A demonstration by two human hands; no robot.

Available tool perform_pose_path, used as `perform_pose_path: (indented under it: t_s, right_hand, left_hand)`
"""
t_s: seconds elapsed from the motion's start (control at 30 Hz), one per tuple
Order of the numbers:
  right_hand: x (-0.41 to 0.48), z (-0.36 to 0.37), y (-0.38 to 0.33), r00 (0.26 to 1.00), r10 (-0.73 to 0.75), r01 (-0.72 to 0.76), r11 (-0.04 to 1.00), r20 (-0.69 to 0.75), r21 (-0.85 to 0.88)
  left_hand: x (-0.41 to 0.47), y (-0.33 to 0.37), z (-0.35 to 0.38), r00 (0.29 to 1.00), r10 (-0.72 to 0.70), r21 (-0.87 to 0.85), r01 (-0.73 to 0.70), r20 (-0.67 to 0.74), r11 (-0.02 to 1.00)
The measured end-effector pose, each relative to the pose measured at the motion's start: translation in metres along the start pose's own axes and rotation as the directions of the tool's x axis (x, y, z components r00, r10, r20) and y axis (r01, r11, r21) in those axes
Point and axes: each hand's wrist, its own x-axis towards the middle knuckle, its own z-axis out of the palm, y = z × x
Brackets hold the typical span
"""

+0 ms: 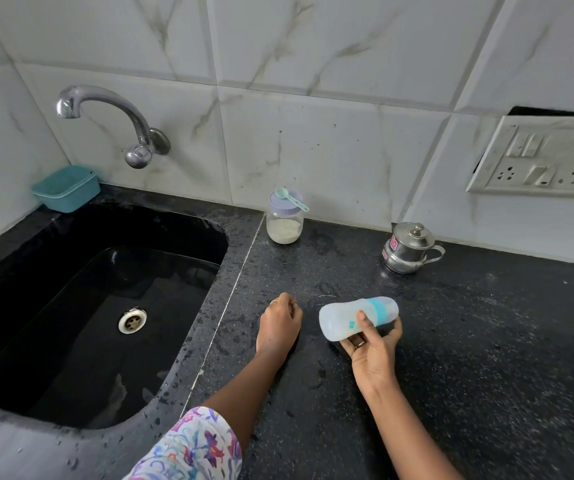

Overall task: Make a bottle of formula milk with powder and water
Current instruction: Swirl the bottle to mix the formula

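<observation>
My right hand (370,344) grips a translucent baby bottle (342,318) with a teal collar and clear cap, held tilted on its side just above the black counter (469,341). The bottle looks empty. My left hand (280,323) rests on the counter to its left, fingers curled into a loose fist with nothing in it. At the back against the wall stands a glass jar of white powder (284,225) with a lilac lid, and a small teal scoop (290,198) lies on that lid. A lidded steel pot (410,247) stands at the back right.
A black sink (98,306) with a steel drain takes up the left side, under a chrome tap (105,116) on the tiled wall. A teal plastic tub (65,188) sits at the sink's back corner. A switch and socket plate (538,157) is on the right wall. The counter is wet.
</observation>
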Motion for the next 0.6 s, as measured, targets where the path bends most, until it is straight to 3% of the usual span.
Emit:
perform_pose_path:
  t_s: [0.13,0.3,0.43,0.6]
  right_hand:
    - [-0.0057,0.0004,-0.0034,0.998,-0.005,0.015,0.988,0.067,-0.154]
    - [-0.0002,0.0029,-0.0019,1.0,0.002,-0.002,1.0,-0.008,0.022]
    - [-0.0057,0.0041,-0.0039,0.998,0.005,0.004,0.991,0.067,-0.13]
    - [0.0001,0.0018,-0.0029,1.0,0.006,-0.005,1.0,-0.004,0.02]
  left_hand:
    - [0.0007,0.0001,0.0008,1.0,-0.004,0.004,0.004,0.0,1.0]
    - [0.0,0.0,0.0008,1.0,0.016,0.015,-0.016,-0.002,1.0]
    - [-0.0001,-0.0004,0.0009,1.0,0.01,0.013,-0.01,-0.001,1.0]
    - [-0.0001,-0.0003,0.0006,1.0,0.014,0.009,-0.014,-0.002,1.0]
